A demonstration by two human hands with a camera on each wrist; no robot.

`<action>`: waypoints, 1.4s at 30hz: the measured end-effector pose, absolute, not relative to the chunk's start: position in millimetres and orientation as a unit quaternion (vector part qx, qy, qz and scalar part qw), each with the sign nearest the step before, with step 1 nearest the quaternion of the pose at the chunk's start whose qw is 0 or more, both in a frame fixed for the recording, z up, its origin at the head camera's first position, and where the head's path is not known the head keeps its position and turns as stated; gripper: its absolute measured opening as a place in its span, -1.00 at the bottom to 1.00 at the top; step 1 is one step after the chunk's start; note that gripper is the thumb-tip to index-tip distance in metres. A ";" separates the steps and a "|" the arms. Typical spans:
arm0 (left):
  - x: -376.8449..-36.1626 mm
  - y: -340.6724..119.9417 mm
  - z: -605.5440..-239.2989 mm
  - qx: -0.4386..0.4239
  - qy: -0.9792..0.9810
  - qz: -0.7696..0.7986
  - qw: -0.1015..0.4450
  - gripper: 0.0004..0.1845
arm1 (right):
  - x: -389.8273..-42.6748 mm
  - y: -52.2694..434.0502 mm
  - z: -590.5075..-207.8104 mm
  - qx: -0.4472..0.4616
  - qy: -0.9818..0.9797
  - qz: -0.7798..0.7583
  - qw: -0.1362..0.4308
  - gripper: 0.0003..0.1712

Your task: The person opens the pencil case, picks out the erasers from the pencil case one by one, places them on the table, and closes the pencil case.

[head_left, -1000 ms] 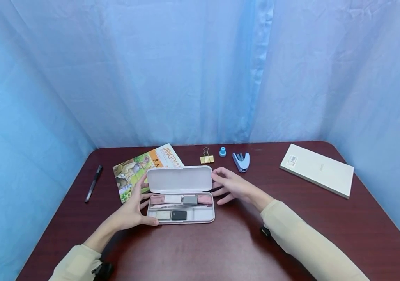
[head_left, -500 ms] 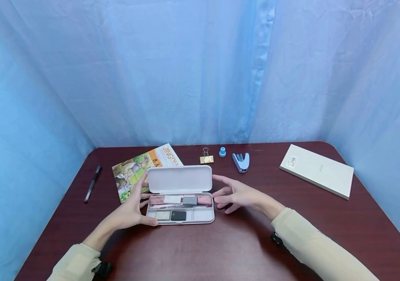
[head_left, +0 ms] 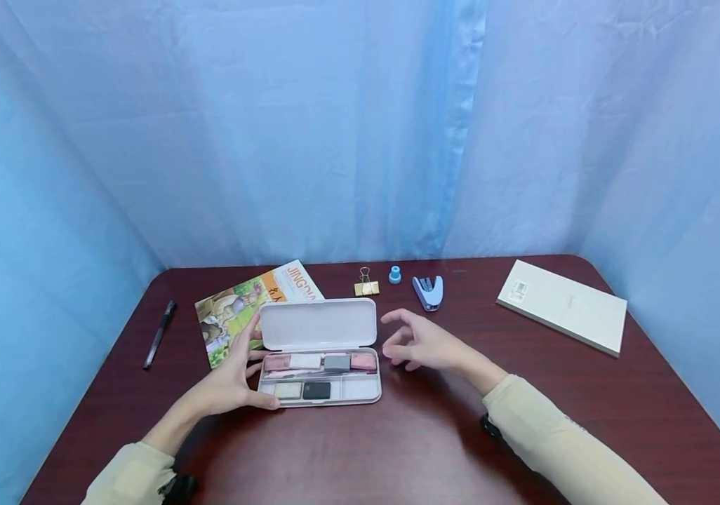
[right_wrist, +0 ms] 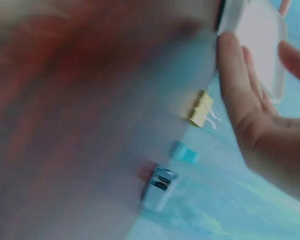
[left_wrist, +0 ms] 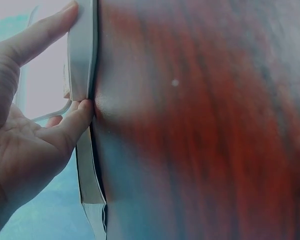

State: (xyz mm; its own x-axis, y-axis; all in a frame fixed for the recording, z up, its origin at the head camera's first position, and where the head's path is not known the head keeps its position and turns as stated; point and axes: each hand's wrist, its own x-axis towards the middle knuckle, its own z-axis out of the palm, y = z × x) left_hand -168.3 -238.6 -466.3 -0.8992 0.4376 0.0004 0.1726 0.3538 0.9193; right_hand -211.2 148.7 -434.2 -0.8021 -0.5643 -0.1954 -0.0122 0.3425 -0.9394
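On the dark red table (head_left: 436, 449), largest first: a cream notebook (head_left: 561, 306) lies at about 2 o'clock from the table's middle, well apart from the rest. A picture magazine (head_left: 234, 312) lies at about 10 o'clock, its near corner tucked behind the open white pencil case (head_left: 318, 351), which sits at the middle with its lid raised toward 12 o'clock and small blocks, seemingly erasers, in its tray. The left hand (head_left: 229, 379) holds the case's 9 o'clock end, thumb on the front corner and fingers up along the lid edge. The right hand (head_left: 426, 344) hovers just beside the case's 3 o'clock end, fingers loosely spread and gripping nothing; whether a fingertip brushes the lid is hard to tell. A black pen (head_left: 158, 335) lies at 9 o'clock near the table edge. At 12 o'clock sit a blue stapler (head_left: 429, 291), a gold binder clip (head_left: 366, 284) and a small blue cap (head_left: 394, 274).
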 end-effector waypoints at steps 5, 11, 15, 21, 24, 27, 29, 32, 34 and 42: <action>-166.1 -240.4 -465.5 0.191 0.814 0.535 0.122 0.56 | -205.5 140.1 -420.4 -0.262 0.829 -0.474 0.140 -0.50; -166.7 -239.6 -465.8 0.190 0.814 0.536 0.121 0.56 | -200.9 131.9 -419.3 -0.318 0.848 -0.417 0.070 -0.55; -169.0 -236.1 -465.8 0.194 0.813 0.535 0.121 0.57 | -200.4 129.5 -423.6 -0.341 0.867 -0.362 0.035 -0.59; -167.5 -237.5 -465.6 0.188 0.815 0.534 0.124 0.58 | -198.8 118.6 -433.5 -0.342 0.889 -0.303 0.019 -0.56; -165.9 -239.4 -465.1 0.188 0.816 0.532 0.124 0.58 | -199.6 113.5 -437.8 -0.351 0.889 -0.293 0.029 -0.57; -167.4 -238.4 -464.9 0.196 0.816 0.529 0.123 0.57 | -201.4 112.5 -439.9 -0.354 0.890 -0.284 0.032 -0.61; -167.4 -239.0 -465.2 0.198 0.816 0.529 0.122 0.57 | -202.5 110.8 -441.8 -0.355 0.892 -0.280 0.031 -0.63; -167.9 -239.3 -465.3 0.198 0.816 0.529 0.122 0.58 | -203.5 108.9 -443.4 -0.359 0.891 -0.275 0.032 -0.66; -168.2 -239.8 -465.1 0.195 0.816 0.530 0.123 0.58 | -204.2 107.6 -444.9 -0.366 0.890 -0.268 0.030 -0.70; -169.2 -240.4 -465.8 0.194 0.815 0.532 0.124 0.58 | -203.9 102.9 -447.6 -0.382 0.892 -0.240 0.019 -0.79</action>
